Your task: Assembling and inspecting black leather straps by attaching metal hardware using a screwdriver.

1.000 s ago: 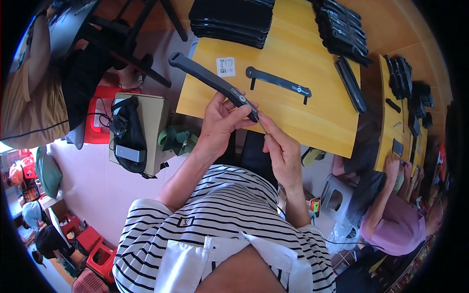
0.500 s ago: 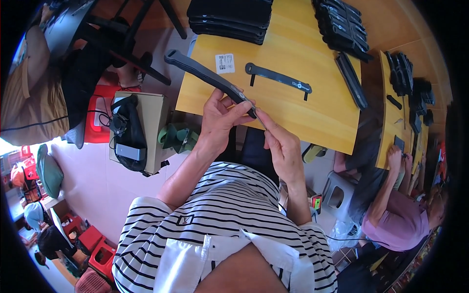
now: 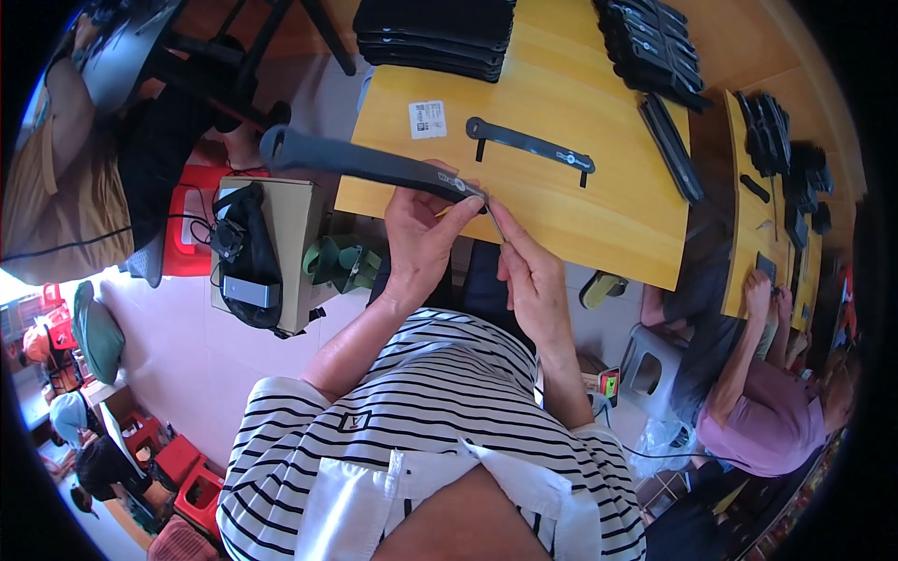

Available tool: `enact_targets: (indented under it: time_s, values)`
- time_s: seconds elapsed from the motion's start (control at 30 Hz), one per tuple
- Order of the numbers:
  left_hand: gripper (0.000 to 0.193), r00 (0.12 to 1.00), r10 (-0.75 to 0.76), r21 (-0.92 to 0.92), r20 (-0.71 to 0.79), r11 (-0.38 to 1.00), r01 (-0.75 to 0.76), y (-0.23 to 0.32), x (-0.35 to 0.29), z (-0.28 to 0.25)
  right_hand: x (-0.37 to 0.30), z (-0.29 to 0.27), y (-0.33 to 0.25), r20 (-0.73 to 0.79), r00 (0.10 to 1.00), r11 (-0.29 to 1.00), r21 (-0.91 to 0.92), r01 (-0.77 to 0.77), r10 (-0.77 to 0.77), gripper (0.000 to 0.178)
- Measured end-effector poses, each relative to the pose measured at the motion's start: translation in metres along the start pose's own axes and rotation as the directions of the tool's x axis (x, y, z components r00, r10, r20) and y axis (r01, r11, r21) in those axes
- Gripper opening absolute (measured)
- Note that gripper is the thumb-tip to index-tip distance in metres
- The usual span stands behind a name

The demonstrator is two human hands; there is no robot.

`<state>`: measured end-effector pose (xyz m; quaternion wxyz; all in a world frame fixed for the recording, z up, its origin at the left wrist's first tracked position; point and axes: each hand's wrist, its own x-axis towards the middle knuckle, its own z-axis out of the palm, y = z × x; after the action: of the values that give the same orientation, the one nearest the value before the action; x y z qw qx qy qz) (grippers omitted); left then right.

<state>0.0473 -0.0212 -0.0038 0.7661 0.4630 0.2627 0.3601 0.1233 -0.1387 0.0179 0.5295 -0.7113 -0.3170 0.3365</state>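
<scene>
Well, the yellow wooden table point(image 3: 580, 201) lay in front of me w/ a stack of black parts point(image 3: 435, 33) at its far edge. A flat black handle piece point(image 3: 528, 145) & a white label point(image 3: 427, 119) lay on top, apart from my hands. My left hand point(image 3: 421, 234) was wrapped around the long dark strap point(image 3: 360, 161), thumb & fingers pressed on its near end; it stuck out left, off the table edge. My right hand point(image 3: 533, 271) pinched a thin tool point(image 3: 496, 220), tip touching that strap end.
</scene>
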Motion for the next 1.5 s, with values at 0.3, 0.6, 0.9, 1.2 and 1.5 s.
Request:
enact_targets:
  time_s: [0.3,0.6,0.9,1.2,1.5]
  values:
    - [0.024,0.973,0.228,0.088,0.022,0.969,-0.229,-0.006,-0.008,0.006,-0.001,0.010,0.002,0.056,0.993,0.937,0.328,-0.121,0.109,0.043]
    - [0.022,0.948,0.214,0.330,0.236,0.900,-0.286,-0.016,-0.022,0.002,0.004,0.017,-0.007,-0.008,0.971,0.729,0.662,-0.174,0.238,0.040]
    - [0.026,0.931,0.316,0.008,0.183,0.946,-0.323,-0.008,-0.021,0.013,0.010,-0.003,-0.011,0.076,0.989,0.903,0.405,-0.145,0.125,0.039]
    - [0.033,0.980,0.137,0.013,0.144,0.990,-0.140,-0.006,-0.021,0.005,0.013,-0.020,-0.001,0.203,0.977,0.932,0.341,-0.127,0.059,0.039]
    - [0.032,0.978,-0.038,-0.008,0.205,0.999,0.040,-0.002,-0.014,-0.005,0.019,-0.037,0.004,0.339,0.940,0.925,0.344,-0.163,0.039,0.039]
